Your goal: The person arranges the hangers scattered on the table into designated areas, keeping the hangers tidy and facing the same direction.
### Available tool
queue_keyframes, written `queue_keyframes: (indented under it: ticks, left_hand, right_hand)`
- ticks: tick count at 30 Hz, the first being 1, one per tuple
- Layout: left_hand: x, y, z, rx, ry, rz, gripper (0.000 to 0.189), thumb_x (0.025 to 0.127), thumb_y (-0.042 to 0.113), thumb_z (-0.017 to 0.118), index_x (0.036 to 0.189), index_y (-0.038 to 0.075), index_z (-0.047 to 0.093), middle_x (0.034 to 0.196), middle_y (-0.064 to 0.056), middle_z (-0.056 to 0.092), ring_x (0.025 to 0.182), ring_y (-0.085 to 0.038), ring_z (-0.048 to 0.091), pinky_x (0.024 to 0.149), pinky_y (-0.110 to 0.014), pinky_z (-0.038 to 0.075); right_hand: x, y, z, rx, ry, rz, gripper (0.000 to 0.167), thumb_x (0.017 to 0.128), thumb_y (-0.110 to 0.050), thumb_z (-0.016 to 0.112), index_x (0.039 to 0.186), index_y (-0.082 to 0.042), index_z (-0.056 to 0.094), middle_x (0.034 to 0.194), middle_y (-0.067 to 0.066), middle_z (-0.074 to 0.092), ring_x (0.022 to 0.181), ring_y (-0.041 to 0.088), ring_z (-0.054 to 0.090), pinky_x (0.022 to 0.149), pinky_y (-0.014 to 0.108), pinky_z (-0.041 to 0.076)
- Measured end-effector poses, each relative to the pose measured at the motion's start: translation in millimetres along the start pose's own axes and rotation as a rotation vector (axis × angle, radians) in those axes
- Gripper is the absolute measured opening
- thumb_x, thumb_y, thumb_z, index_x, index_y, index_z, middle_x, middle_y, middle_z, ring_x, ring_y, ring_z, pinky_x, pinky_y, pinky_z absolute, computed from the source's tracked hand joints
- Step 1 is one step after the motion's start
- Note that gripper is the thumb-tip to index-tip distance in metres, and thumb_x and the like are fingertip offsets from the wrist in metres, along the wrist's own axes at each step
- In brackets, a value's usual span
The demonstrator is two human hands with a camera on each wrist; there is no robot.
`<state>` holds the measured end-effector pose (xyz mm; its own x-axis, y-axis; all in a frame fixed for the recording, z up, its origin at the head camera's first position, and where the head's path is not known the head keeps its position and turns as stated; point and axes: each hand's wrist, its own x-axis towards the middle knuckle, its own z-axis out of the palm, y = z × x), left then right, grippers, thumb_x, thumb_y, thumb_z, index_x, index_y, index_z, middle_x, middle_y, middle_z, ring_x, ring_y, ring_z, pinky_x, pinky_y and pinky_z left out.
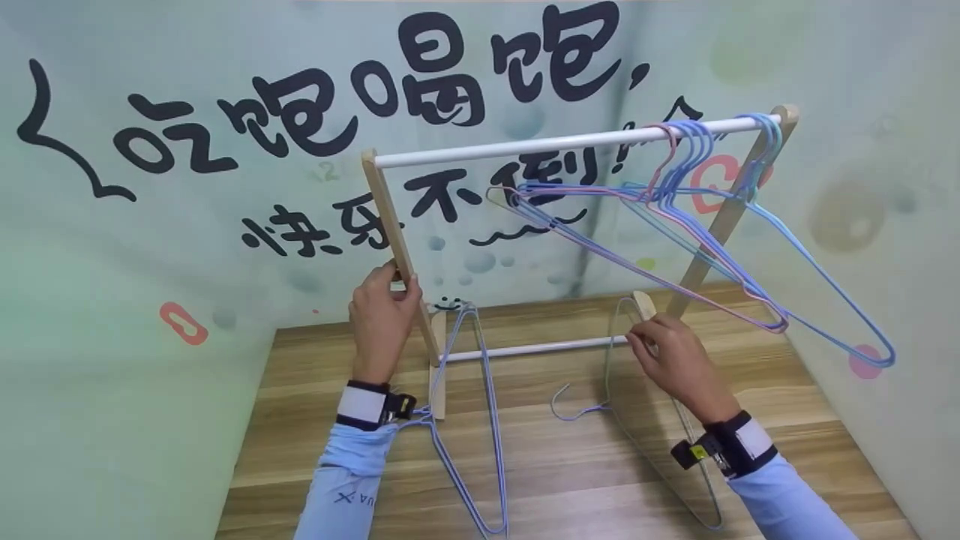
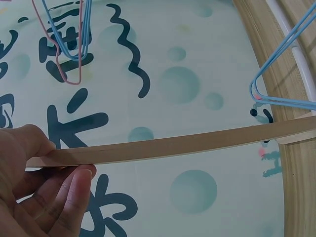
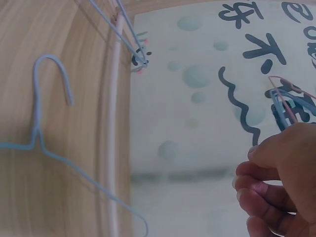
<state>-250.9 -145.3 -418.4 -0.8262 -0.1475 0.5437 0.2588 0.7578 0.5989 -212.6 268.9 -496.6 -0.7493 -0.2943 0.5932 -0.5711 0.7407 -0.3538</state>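
My left hand (image 1: pixel 384 319) pinches the left wooden post (image 1: pixel 388 210) of a small clothes rack. In the left wrist view, thumb and fingers lie on both sides of that post (image 2: pixel 173 144). My right hand (image 1: pixel 679 360) is near the foot of the right post (image 1: pixel 709 255), its fingers loosely bent. Nothing shows between those fingers (image 3: pixel 259 187) in the right wrist view. From the white top rail (image 1: pixel 510 146) hang several wire hangers (image 1: pixel 679 176), blue, pink and greenish, bunched toward the right end.
Blue hangers (image 1: pixel 491 390) lie on the wood-grain table (image 1: pixel 555 480) at the rack's left foot. A grey-blue hanger (image 1: pixel 581 415) lies under my right forearm. A white lower rail (image 1: pixel 536 349) joins the posts. Behind stands a pale wall (image 1: pixel 187 247) with black lettering.
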Motion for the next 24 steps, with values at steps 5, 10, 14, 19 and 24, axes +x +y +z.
queue_keyframes:
  ticks: [5,10,14,19,24]
  left_hand:
    - [-0.7,0.6,-0.7,-0.008,-0.005,0.000,0.023,0.095,0.018,0.070,0.110,0.001,0.071,0.102,-0.013,0.071,0.077,-0.021,0.073,0.069,-0.041,0.059]
    - [-1.1,0.5,-0.7,-0.005,-0.015,-0.007,0.024,0.096,0.018,0.069,0.112,0.000,0.071,0.103,-0.014,0.071,0.078,-0.021,0.073,0.068,-0.040,0.059]
    - [-1.1,0.3,-0.7,-0.001,-0.014,-0.010,0.024,0.096,0.018,0.069,0.112,0.000,0.071,0.103,-0.014,0.071,0.078,-0.022,0.073,0.068,-0.039,0.059]
    - [-0.8,-0.3,-0.5,-0.001,-0.012,-0.012,0.025,0.095,0.018,0.069,0.112,0.000,0.071,0.104,-0.014,0.071,0.079,-0.022,0.073,0.068,-0.039,0.059]
    - [-0.4,-1.3,0.0,-0.001,-0.009,-0.006,0.024,0.096,0.019,0.070,0.111,0.000,0.071,0.103,-0.014,0.071,0.078,-0.022,0.073,0.067,-0.039,0.059]
  right_hand:
    - [-12.5,1,9,0.002,-0.054,0.069,0.004,0.089,-0.001,0.077,0.088,-0.002,0.073,0.080,0.002,0.058,0.072,0.017,0.054,0.061,0.035,0.046]
    - [-26.0,3,16,0.005,-0.116,0.127,0.005,0.090,-0.001,0.075,0.092,0.001,0.072,0.082,0.005,0.062,0.074,0.019,0.058,0.064,0.039,0.050]
    - [-36.0,7,25,0.012,-0.144,0.137,0.008,0.088,0.001,0.077,0.091,0.001,0.069,0.082,0.006,0.061,0.073,0.020,0.058,0.065,0.040,0.051]
    - [-48.0,11,36,0.024,-0.179,0.156,0.010,0.087,0.001,0.077,0.093,0.003,0.069,0.081,0.006,0.061,0.072,0.019,0.058,0.064,0.039,0.052]
    - [-57.1,13,45,0.014,-0.197,0.188,0.011,0.087,-0.001,0.077,0.094,0.003,0.069,0.080,0.006,0.061,0.072,0.019,0.059,0.065,0.040,0.053]
